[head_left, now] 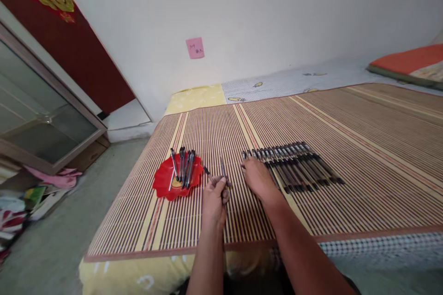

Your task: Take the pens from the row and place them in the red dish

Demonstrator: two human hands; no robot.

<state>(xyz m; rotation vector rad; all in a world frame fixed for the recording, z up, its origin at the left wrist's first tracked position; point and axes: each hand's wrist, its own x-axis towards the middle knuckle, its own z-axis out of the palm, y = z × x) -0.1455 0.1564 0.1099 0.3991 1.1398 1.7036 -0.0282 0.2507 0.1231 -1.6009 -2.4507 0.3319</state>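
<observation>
My left hand (215, 191) is closed around a slim pen piece (222, 166) whose thin tip points away from me. A short black-ended piece (206, 171) also sticks out on the left of that hand; I cannot tell whether it is a cap or a barrel end. My right hand (256, 176) has its fingers curled on a pen (244, 154) at the left end of a row of black-capped pens (294, 168) on the striped mat. Left of my left hand, a red scalloped plate (161, 183) holds several more pens (188, 168) and a thin white stick (171, 179).
The bamboo mat (207, 138) covers a bed with a patterned sheet (270, 87). A pink note (195, 48) is stuck on the white wall. An orange cushion (408, 62) lies at the far right. Clothes (14, 221) and a glass-fronted cabinet (44, 101) are on the left.
</observation>
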